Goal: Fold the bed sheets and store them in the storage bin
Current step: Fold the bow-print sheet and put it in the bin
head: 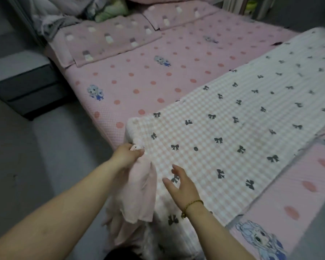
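A pink-and-white checked sheet with dark bows lies folded into a long strip across the bed, running from the near edge to the far right. My left hand grips a bunched corner of it at the near left edge, and plain pink fabric hangs down below that hand. My right hand hovers over or lightly touches the sheet just right of the left hand, fingers spread and relaxed. No storage bin shows.
The bed carries a pink dotted cover with cartoon figures. Two pink pillows lie at its head, with crumpled bedding behind. A dark low cabinet stands left of the bed on grey floor.
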{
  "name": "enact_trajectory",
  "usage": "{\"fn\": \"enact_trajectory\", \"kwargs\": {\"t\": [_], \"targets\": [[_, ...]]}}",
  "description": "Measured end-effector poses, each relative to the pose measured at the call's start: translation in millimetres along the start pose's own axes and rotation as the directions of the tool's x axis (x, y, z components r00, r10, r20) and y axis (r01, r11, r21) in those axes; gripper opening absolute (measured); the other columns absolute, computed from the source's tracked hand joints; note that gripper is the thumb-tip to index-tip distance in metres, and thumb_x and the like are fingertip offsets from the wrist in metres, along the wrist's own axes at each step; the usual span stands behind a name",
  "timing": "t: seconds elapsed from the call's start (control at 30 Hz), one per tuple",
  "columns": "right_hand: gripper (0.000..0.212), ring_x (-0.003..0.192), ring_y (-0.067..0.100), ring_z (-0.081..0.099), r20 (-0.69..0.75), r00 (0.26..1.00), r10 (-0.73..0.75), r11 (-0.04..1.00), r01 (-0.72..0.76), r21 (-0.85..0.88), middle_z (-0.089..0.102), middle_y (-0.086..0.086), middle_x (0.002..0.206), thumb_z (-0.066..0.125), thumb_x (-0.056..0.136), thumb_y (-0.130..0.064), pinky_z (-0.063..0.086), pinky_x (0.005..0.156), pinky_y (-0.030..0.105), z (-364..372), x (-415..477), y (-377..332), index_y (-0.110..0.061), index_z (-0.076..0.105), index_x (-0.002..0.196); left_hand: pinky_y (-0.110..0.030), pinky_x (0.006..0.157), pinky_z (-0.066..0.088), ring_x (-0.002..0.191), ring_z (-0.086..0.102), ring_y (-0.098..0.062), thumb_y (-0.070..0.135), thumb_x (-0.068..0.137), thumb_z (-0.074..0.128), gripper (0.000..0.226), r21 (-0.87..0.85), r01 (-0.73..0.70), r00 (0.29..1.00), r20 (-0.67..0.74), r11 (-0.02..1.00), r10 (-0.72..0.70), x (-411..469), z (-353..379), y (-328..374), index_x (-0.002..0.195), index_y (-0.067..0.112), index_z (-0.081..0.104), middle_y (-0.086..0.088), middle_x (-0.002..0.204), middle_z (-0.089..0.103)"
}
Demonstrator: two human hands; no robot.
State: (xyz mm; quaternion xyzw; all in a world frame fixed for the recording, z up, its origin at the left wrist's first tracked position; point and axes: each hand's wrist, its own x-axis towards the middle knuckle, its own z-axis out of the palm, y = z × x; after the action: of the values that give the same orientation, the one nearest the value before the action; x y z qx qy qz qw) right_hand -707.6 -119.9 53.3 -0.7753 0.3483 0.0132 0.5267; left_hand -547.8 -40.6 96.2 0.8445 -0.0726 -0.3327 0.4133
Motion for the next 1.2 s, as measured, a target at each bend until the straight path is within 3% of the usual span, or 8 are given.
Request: {"fn": "enact_trajectory", "kwargs": {"t": [0.1, 0.23, 0.37, 0.5, 0.7, 0.87, 1.07, 1.2], "targets": [[0.088, 0.138, 0.014, 0.025, 0.045, 0.999, -0.013, 0.985, 0.004, 0.175, 0.023, -0.003, 0.152, 0.063, 0.082, -0.042, 0.027, 0.112, 0.032, 3, 9, -44, -0.026, 0.007, 0.148, -0.035, 0.089, 0.049, 0.096, 0.06, -0.027, 0.013, 0.089, 0.058, 0.021, -0.026, -0.02, 0.997, 0.073, 0.999, 0.022, 8, 19, 19, 0.106, 0.002, 0.059, -0.013, 0.107, 0.064], [0.101, 0.139, 0.016, 0.023, -0.022, 0.997, 0.069, 0.985, -0.065, 0.162, 0.013, -0.002, 0.154, 0.068, 0.079, -0.032, 0.027, 0.109, 0.026, 9, 48, -63, -0.023, -0.006, 0.148, -0.027, 0.067, 0.047, 0.083, 0.057, -0.023, 0.008, 0.093, 0.052, 0.013, -0.103, -0.025, 0.975, 0.215, 0.994, 0.047, 44, 33, 40, 0.107, 0.008, 0.05, -0.006, 0.087, 0.058], [0.059, 0.112, 0.02, 0.051, -0.148, 0.951, 0.273, 0.952, -0.245, 0.182, 0.049, 0.006, 0.13, 0.055, 0.088, -0.016, 0.04, 0.073, 0.016, 12, 92, -65, -0.019, 0.028, 0.14, -0.022, 0.051, 0.046, 0.064, 0.052, -0.015, 0.006, 0.094, 0.05, 0.011, -0.034, -0.015, 0.893, 0.45, 0.999, 0.029, 92, 17, 51, 0.083, 0.008, 0.052, -0.007, 0.079, 0.056], [0.02, 0.077, 0.014, 0.046, -0.327, 0.88, 0.345, 0.939, -0.325, 0.114, 0.06, 0.0, 0.083, 0.046, 0.086, -0.006, 0.03, 0.052, 0.013, 29, 113, -66, -0.017, 0.06, 0.08, -0.014, 0.059, 0.049, 0.077, 0.058, -0.015, 0.0, 0.092, 0.048, 0.02, 0.108, -0.272, 0.797, 0.582, 0.956, 0.161, 128, 0, 59, 0.082, 0.016, 0.055, -0.01, 0.096, 0.062], [0.038, 0.064, 0.01, 0.043, -0.386, 0.815, 0.432, 0.897, -0.345, 0.275, 0.043, -0.014, 0.059, 0.045, 0.088, -0.005, 0.031, 0.048, 0.01, 38, 99, -65, -0.025, 0.046, 0.056, -0.03, 0.103, 0.037, 0.127, 0.043, -0.016, 0.02, 0.079, 0.067, 0.069, 0.14, -0.956, 0.167, 0.982, 0.257, 0.086, 145, 10, 67, 0.14, 0.02, 0.035, 0.002, 0.14, 0.041], [0.013, 0.086, 0.013, 0.05, -0.459, 0.718, 0.523, 0.822, -0.283, 0.495, 0.052, -0.013, 0.077, 0.051, 0.091, -0.016, 0.036, 0.061, 0.008, 52, 72, -70, -0.019, 0.059, 0.1, -0.028, 0.073, 0.042, 0.086, 0.058, -0.018, 0.02, 0.085, 0.065, 0.018, 0.125, -0.977, 0.148, 0.98, 0.17, 0.133, 135, 27, 64, 0.097, 0.009, 0.07, 0.001, 0.084, 0.064], [0.093, 0.129, 0.025, 0.037, -0.312, 0.706, 0.635, 0.761, -0.503, 0.411, 0.036, 0.001, 0.143, 0.067, 0.076, -0.045, 0.03, 0.106, 0.036, 87, 34, -70, -0.03, 0.008, 0.146, -0.018, 0.058, 0.037, 0.061, 0.05, -0.009, 0.014, 0.081, 0.069, 0.03, 0.089, -0.917, 0.203, 0.943, 0.39, 0.264, 114, 11, 61, 0.056, 0.026, 0.056, 0.002, 0.062, 0.059], [0.081, 0.128, 0.021, 0.039, -0.387, 0.651, 0.653, 0.757, -0.584, 0.294, 0.042, -0.003, 0.141, 0.059, 0.082, -0.037, 0.016, 0.114, 0.039, 108, 30, -69, -0.027, 0.009, 0.145, -0.017, 0.06, 0.042, 0.061, 0.055, -0.006, 0.009, 0.08, 0.07, 0.03, 0.005, -0.912, 0.161, 0.924, 0.411, 0.346, 93, 4, 66, 0.057, 0.026, 0.06, 0.003, 0.063, 0.062]]}}
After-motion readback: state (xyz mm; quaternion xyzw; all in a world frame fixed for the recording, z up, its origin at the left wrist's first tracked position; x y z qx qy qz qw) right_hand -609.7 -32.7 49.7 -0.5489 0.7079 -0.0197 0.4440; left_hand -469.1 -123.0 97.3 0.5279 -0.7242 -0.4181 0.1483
